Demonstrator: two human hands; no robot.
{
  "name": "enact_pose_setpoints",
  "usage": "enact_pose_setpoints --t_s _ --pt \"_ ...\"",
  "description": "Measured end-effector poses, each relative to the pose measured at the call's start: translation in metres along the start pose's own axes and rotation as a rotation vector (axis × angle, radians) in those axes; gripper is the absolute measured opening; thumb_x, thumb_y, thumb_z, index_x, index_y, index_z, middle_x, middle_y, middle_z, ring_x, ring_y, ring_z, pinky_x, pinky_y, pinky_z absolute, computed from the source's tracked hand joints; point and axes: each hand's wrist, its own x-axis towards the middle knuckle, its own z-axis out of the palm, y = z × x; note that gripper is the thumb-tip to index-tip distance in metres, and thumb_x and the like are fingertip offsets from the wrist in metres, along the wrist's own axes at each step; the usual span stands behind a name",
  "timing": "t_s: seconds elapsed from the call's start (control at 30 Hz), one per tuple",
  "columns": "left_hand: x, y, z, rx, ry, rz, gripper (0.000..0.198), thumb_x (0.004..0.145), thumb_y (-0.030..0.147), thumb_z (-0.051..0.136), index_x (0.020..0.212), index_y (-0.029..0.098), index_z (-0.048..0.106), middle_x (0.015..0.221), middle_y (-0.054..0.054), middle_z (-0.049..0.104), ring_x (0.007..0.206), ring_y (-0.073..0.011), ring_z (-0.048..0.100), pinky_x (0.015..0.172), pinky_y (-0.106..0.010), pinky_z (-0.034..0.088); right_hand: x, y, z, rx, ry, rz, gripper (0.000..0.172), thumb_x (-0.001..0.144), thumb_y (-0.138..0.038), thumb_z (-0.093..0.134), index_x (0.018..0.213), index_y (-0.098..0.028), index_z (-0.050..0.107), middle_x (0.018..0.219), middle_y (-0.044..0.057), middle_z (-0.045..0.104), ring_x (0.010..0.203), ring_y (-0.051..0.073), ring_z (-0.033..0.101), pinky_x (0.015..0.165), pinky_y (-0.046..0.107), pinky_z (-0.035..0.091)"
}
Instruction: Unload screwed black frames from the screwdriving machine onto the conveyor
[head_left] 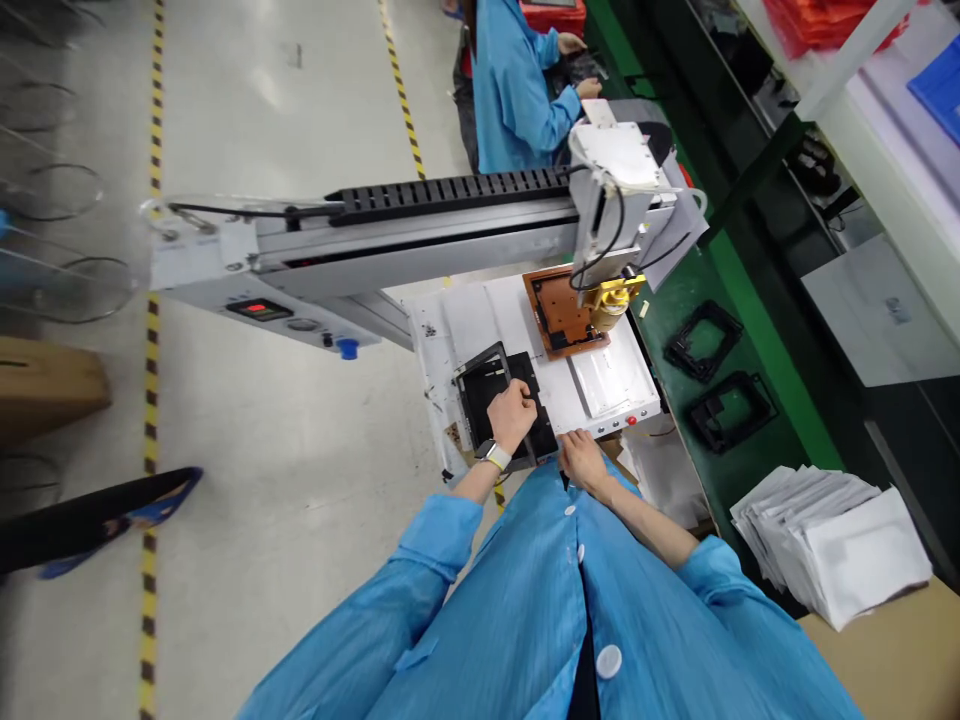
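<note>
My left hand [512, 415], with a watch at the wrist, is over a black tray [525, 375] at the front left of the machine's white bed [495, 310]. Its fingers are curled together, and what they may pinch is hidden. A thin dark rectangular frame [480, 358] lies slanted on the tray, one side running beneath this hand. At the bed's front edge, beside the tray's near corner, rests my right hand [583, 460], fingers loosely bent and holding nothing visible. Behind them a brown fixture [562, 312] sits under the machine's yellow-tipped head [613, 300].
The machine's long arm [420, 260] spans above the bed from the left. Two black frames [703, 340] lie on the green bench at right, near a stack of white sheets [832, 535]. A co-worker in blue [517, 90] works beyond the machine.
</note>
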Motion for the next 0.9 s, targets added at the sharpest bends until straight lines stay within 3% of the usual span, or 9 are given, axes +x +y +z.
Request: enact_pose_setpoints --t_s 0.1,0.23,0.4,0.5,0.67,0.9 --pt "-0.008 -0.023 -0.041 -0.158 0.086 -0.050 0.023 0.082 0.008 0.063 0.099 0.024 0.067 0.069 0.004 0.057 0.066 -0.0186 0.057 0.068 -0.032 0.035 0.035 -0.037 0.015 -0.084 -0.083 -0.204 0.046 0.112 -0.018 0.049 0.155 -0.011 0.064 0.144 0.019 0.071 0.131 0.030 0.053 0.120 0.048 0.041" --pt "-0.016 -0.056 -0.083 -0.316 0.215 -0.097 0.022 0.076 0.007 0.064 0.090 0.023 0.066 0.062 0.009 0.043 0.057 -0.0151 0.043 0.066 -0.029 0.035 0.054 -0.061 0.028 -0.181 -0.169 -0.256 0.051 0.111 -0.016 0.050 0.161 -0.008 0.059 0.144 0.019 0.072 0.135 0.030 0.052 0.125 0.048 0.037" --pt "-0.026 -0.089 -0.110 -0.374 0.403 -0.200 0.019 0.075 0.006 0.064 0.081 0.024 0.061 0.057 0.011 0.032 0.055 -0.0147 0.035 0.065 -0.028 0.033 0.065 -0.064 0.027 -0.225 -0.214 -0.230 0.040 0.111 -0.022 0.059 0.147 -0.009 0.071 0.133 0.019 0.074 0.131 0.031 0.054 0.122 0.047 0.039" --pt "-0.029 -0.101 -0.117 -0.388 0.441 -0.227 0.019 0.075 0.007 0.065 0.079 0.024 0.060 0.056 0.011 0.031 0.056 -0.0150 0.036 0.067 -0.029 0.034 0.074 -0.066 0.020 -0.232 -0.251 -0.199 0.030 0.110 -0.026 0.066 0.130 -0.008 0.078 0.130 0.019 0.074 0.130 0.031 0.054 0.121 0.047 0.040" --pt "-0.029 -0.113 -0.121 -0.385 0.441 -0.228 0.017 0.075 0.009 0.065 0.079 0.024 0.060 0.056 0.010 0.032 0.057 -0.0154 0.037 0.068 -0.029 0.033 0.066 -0.073 -0.010 -0.215 -0.194 -0.263 0.022 0.110 -0.022 0.065 0.120 -0.011 0.081 0.120 0.016 0.075 0.121 0.029 0.055 0.116 0.046 0.042" --pt "-0.027 -0.120 -0.112 -0.384 0.438 -0.220 0.014 0.078 0.012 0.065 0.078 0.024 0.058 0.058 0.009 0.035 0.060 -0.0155 0.039 0.068 -0.029 0.033 -0.013 -0.110 -0.102 -0.088 0.268 -0.508 0.025 0.111 -0.011 0.061 0.130 -0.016 0.077 0.120 0.012 0.076 0.112 0.024 0.055 0.099 0.041 0.043"
